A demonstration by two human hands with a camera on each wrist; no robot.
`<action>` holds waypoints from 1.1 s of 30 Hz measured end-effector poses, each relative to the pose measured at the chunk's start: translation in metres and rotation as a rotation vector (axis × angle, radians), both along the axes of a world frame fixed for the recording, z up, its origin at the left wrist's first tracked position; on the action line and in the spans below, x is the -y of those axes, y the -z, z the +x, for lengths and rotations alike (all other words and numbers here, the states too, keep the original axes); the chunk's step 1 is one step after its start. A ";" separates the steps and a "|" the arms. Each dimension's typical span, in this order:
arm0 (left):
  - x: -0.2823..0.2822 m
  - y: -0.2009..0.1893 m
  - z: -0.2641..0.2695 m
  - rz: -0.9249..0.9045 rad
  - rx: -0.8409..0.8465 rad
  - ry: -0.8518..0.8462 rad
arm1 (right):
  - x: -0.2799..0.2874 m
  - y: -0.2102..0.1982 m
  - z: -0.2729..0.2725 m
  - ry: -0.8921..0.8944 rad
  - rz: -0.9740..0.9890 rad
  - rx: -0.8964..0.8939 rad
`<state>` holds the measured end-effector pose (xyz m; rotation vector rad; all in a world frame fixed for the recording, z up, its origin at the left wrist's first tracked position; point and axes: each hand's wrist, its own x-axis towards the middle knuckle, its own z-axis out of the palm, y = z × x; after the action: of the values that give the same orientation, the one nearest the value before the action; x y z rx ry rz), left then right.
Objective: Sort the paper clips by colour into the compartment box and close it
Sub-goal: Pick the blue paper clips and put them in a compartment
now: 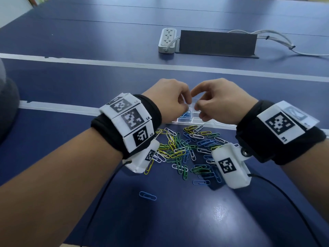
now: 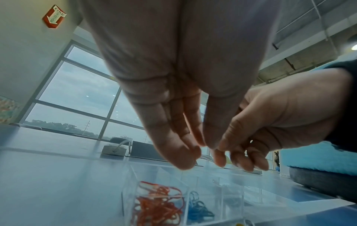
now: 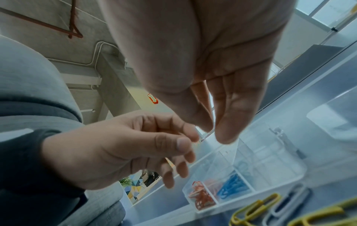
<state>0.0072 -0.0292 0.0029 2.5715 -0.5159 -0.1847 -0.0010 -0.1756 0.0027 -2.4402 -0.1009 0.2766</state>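
Note:
Both hands meet fingertip to fingertip above the clear compartment box (image 1: 195, 122). My left hand (image 1: 185, 102) presses thumb to forefinger, pinching what looks like a small paper clip, barely visible in the right wrist view. My right hand (image 1: 195, 100) has curled fingers and closes thumb and forefinger on the same spot. The open box (image 2: 131, 191) holds red clips (image 2: 158, 204) and blue clips (image 2: 199, 209) in neighbouring compartments. A mixed pile of clips (image 1: 185, 148), yellow, green, white and blue, lies on the blue table between my wrists.
One blue clip (image 1: 147, 195) lies alone nearer to me. A white power strip (image 1: 167, 41), a dark upright panel (image 1: 217, 43) and cables (image 1: 284, 41) sit far back. The box lid (image 3: 328, 122) lies open behind the box. A grey cushion (image 1: 7, 104) is at the left edge.

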 end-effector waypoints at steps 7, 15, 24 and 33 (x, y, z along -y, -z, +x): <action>-0.004 0.001 -0.010 0.214 -0.069 0.101 | 0.000 0.001 -0.015 -0.152 -0.230 0.008; 0.006 0.013 -0.022 0.364 -0.145 0.202 | -0.003 0.012 -0.028 -0.281 -0.457 -0.054; 0.016 0.016 -0.025 0.430 -0.128 0.177 | 0.004 0.009 -0.034 -0.296 -0.531 -0.072; 0.018 0.013 -0.029 0.437 -0.134 0.186 | 0.009 0.007 -0.035 -0.327 -0.439 -0.056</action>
<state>-0.0213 -0.0469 -0.0103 2.8984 -0.7308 -0.5883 -0.0357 -0.1842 -0.0040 -2.8427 -0.4606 0.5611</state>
